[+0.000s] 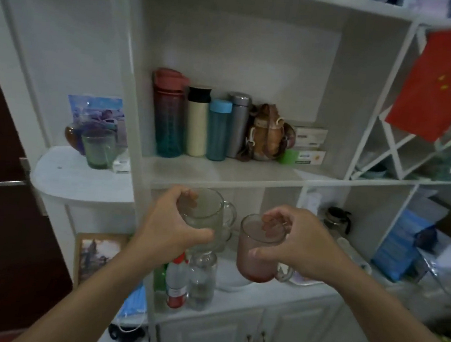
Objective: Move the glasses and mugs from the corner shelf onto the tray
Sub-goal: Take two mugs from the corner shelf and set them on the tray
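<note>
My left hand [173, 223] grips a clear glass mug [210, 218] by its rim, fingers inside and thumb outside, its handle pointing right. My right hand [294, 243] holds a pink-tinted glass mug [252, 256] the same way, its handle low on the right. Both mugs hang in the air in front of the white cabinet. On the rounded corner shelf [83, 184] at the left stand a green glass mug [98, 148] and a brown glass [72, 135] behind it. No tray is in view.
The middle cabinet shelf [218, 173] holds several bottles [195, 122], a small bag and boxes. Below my hands stand a clear bottle [201, 279], a red-capped bottle and a white bowl. A dark door [0, 207] is at the left, a red flag [441, 82] at the upper right.
</note>
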{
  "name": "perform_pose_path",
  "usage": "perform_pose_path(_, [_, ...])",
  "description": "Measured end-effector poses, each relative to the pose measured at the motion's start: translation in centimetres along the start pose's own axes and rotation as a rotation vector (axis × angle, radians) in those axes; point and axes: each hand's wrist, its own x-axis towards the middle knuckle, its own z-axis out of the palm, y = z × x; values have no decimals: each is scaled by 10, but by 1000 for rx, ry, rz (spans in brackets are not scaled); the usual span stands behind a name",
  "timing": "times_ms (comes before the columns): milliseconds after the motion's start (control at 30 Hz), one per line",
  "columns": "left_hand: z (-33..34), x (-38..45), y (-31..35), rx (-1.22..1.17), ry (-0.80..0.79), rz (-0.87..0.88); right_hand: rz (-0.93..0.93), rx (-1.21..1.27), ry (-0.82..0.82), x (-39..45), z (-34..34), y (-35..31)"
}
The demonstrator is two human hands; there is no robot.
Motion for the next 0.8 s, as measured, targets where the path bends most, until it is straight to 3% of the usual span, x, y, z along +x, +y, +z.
perform_pose_path(300, [61,41,-27,81,-30,-72,81,-28,14,23,6,62])
perform_pose_path(567, [92,95,-82,85,-113,-200,158,-15,48,68,48,98])
perform_pose_path(800, [104,146,-113,243,-172,-255,239,43,65,108,86,132])
